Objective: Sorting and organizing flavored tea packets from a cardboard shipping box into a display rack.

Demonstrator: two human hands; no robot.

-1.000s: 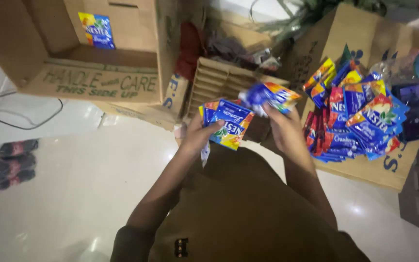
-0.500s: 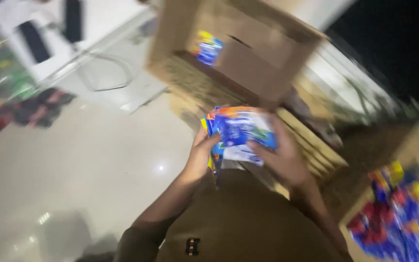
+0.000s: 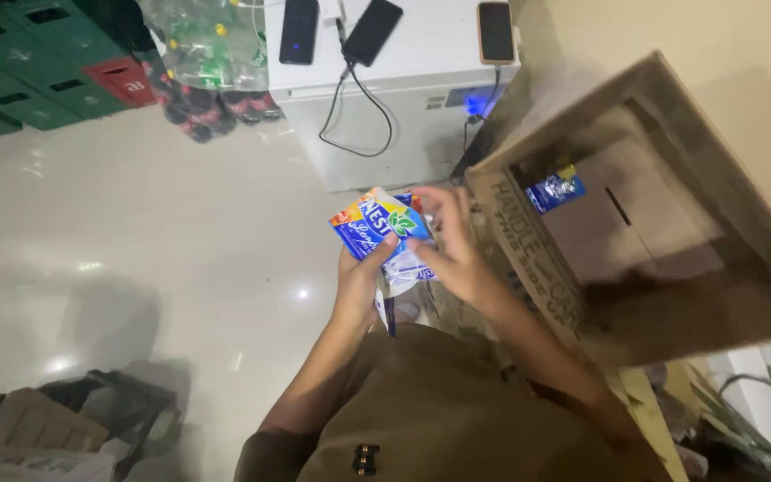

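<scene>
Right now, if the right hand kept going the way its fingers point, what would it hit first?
The right hand points up-left across the stack of blue sachets it holds with the left hand. Beyond that, likely the white appliance; depth is unclear.

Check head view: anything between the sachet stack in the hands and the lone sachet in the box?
Only the cardboard box's near wall separates the sachet stack from the lone sachet.
</scene>
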